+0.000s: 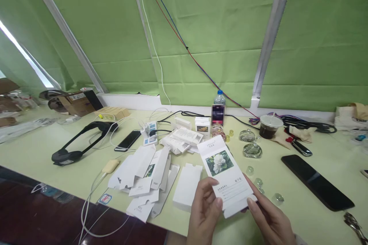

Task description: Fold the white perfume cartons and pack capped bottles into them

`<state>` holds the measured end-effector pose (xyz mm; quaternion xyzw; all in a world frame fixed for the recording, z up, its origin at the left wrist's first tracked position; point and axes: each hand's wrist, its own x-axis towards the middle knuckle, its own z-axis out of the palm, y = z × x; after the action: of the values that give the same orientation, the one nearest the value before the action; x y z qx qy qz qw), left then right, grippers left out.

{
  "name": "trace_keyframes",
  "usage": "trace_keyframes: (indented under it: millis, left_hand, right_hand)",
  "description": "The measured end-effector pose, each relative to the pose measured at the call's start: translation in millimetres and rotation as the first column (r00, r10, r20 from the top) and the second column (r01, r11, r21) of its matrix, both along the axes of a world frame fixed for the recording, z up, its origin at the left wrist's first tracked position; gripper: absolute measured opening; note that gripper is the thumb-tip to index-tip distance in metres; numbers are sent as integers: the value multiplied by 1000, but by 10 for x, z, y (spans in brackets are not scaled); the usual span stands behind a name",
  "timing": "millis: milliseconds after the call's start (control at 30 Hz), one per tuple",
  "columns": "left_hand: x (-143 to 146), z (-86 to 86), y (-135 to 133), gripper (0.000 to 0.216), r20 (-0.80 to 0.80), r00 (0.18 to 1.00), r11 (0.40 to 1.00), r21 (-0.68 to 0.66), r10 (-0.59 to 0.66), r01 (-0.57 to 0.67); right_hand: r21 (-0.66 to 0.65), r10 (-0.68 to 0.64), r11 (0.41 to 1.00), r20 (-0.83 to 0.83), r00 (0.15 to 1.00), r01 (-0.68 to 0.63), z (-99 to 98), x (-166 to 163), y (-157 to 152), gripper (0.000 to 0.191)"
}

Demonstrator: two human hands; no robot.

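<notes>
Between my two hands is a flat white carton (230, 183) printed with a white flower on green leaves. My left hand (204, 208) grips its lower left edge, thumb on the front. At the lower right corner my right hand (267, 214) pinches it, thumb in front and the other fingers hidden behind. Left of it a white box (188, 185) lies on the table. Beyond that is a loose pile of flattened white cartons (146, 183). To the right are several pale green translucent caps (278, 198) and two clear glass bottles (252, 150).
On the table (310, 222) lie a black phone (317, 182) at the right and another phone (128, 140) at the left. A lidded cup of dark drink (270, 126) stands at the back. A black headband-like device (83, 143) and a power strip (150, 134) with cables sit leftward.
</notes>
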<state>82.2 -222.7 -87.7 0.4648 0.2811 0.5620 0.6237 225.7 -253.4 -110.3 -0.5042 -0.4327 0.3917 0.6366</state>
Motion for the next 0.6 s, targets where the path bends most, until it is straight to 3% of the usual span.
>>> trace_keyframes:
  millis: [167, 367, 600]
  left_hand:
    - [-18, -47, -15, 27, 4, 1000, 999, 29, -31, 31]
    - [3, -86, -51, 52, 31, 995, 994, 62, -90, 88]
    - [20, -79, -76, 53, 3, 998, 998, -12, -56, 56]
  right_hand:
    - [21, 10, 1000, 4, 1000, -10, 12, -1, 0, 40]
    - [57, -26, 998, 48, 999, 23, 30, -10, 2, 40]
    - [49, -59, 997, 47, 997, 57, 29, -26, -3, 38]
